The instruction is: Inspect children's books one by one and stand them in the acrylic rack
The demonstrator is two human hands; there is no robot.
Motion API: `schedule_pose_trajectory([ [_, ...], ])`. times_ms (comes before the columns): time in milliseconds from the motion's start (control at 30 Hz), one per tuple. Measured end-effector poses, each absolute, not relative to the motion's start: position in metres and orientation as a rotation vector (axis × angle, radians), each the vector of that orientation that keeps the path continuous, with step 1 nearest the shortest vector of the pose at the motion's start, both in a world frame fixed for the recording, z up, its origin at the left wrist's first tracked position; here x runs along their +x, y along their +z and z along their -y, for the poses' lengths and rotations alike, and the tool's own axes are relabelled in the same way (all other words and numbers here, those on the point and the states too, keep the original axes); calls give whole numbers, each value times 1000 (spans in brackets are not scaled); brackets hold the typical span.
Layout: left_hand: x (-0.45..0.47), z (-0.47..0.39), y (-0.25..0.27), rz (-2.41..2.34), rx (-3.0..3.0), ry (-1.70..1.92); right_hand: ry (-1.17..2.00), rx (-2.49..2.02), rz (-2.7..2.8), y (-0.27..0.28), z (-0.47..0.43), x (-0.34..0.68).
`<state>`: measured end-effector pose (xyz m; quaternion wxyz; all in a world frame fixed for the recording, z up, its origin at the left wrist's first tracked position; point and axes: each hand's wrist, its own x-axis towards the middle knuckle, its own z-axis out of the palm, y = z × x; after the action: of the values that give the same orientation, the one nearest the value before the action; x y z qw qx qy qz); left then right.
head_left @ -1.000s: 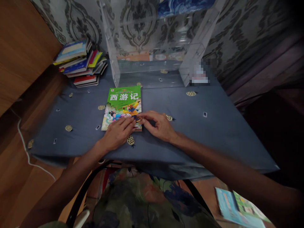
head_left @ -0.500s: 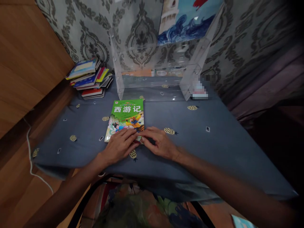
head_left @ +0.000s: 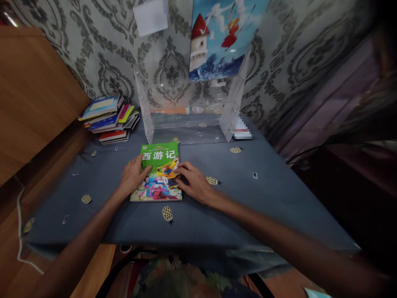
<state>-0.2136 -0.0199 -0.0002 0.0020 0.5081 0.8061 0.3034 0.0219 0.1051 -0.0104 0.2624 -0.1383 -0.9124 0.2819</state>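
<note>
A closed green picture book [head_left: 159, 182] with white Chinese characters and cartoon figures on its cover lies on the blue-grey tablecloth. My left hand [head_left: 133, 174] grips its left side, thumb over the cover and fingers along the edge. At the right side, my right hand [head_left: 194, 182] has curled fingers on the book's edge. Fingertips under the edge are hidden. Just behind the book stands a clear acrylic rack [head_left: 186, 134], with no contact between them.
Several books [head_left: 107, 118] make an uneven stack at the back left. A blurred-out white object [head_left: 242, 130] sits right of the rack. A castle picture [head_left: 225, 41] appears above the rack, before patterned wallpaper. A wooden cabinet [head_left: 34, 95] borders the left side.
My hands have parted from the book's lower right corner. The left has gone to its left edge, the right slightly up its right edge. The camera view has tilted up.
</note>
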Motion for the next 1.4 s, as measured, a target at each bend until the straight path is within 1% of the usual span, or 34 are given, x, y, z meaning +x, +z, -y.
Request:
schedule_pose_trajectory([
  [100, -214, 14, 6, -2288, 1229, 1402, 800, -414, 2425, -13, -106, 15],
  [167, -212, 11, 11, -2049, 833, 1687, 817, -438, 2392, -13, -105, 13],
  [233, -211, 10, 15, -1801, 456, 1791, 843, -444, 2361, -14, -104, 14],
  [300, -209, 12, 19, -1639, 269, 1768, 889, -447, 2334, -17, -104, 16],
  [467, -200, 21, 30, -1524, 290, 1761, 1125, -531, 2168, -31, -111, 18],
  [600, -190, 23, 43, -1415, 425, 1813, 1519, -612, 1879, -33, -123, 15],
  [733, -177, 19, 57, -1305, 575, 1826, 1879, -549, 1614, -16, -124, 15],
  [800, -170, 15, 64, -1275, 642, 1818, 1981, -526, 1524, -5, -121, 15],
  [900, -163, 8, 72, -1263, 750, 1800, 2055, -507, 1381, 10, -116, 16],
  [1033, -159, -6, 82, -1248, 851, 1846, 1982, -463, 1253, 29, -120, 18],
  [1133, -159, -18, 92, -1223, 945, 1945, 1823, -361, 1401, 45, -131, 22],
  [1300, -166, -28, 102, -1258, 1144, 2019, 1352, -211, 1826, 70, -161, 35],
  [1400, -176, -16, 101, -1443, 1341, 1929, 967, -225, 2017, 71, -176, 47],
])
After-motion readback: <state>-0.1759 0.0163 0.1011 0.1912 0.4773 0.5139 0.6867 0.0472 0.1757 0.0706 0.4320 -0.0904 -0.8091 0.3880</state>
